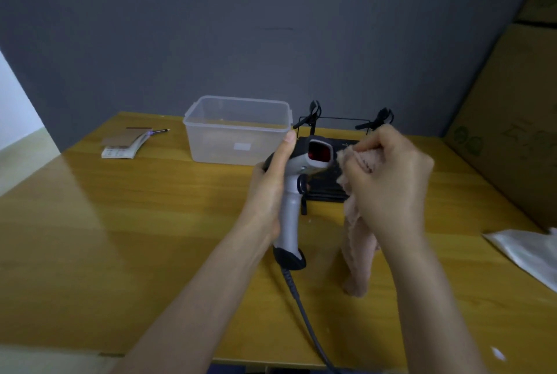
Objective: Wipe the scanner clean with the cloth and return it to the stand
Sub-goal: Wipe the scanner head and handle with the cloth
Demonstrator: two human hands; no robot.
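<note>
Centrally in the frame, the left hand [271, 189] is wrapped around the grey handle of the scanner [297, 192], thumb stretched up along the side of its head. The scanner is held upright above the table [90, 238], its red window facing the upper right, and its dark cable [304, 310] trails from the base down to the bottom edge of the frame.

Just right of the scanner head, the right hand [388, 180] is closed into a fist around a pink cloth [361, 232]. A bunched part of the cloth at the fingertips touches the right side of the scanner head, while the rest hangs down below the hand to the table.

Behind both hands, at centre right, sits the black stand [328, 189], a flat base with a thin wire frame and two black clips at its back. The scanner is off it, held in front.

A clear plastic box [238, 129] stands left of the stand. Further toward the upper left lie a small pad [125, 144] and a pen [159, 131]. At the right edge, a white bag [527, 253] lies on the table beside cardboard boxes [512, 132].
</note>
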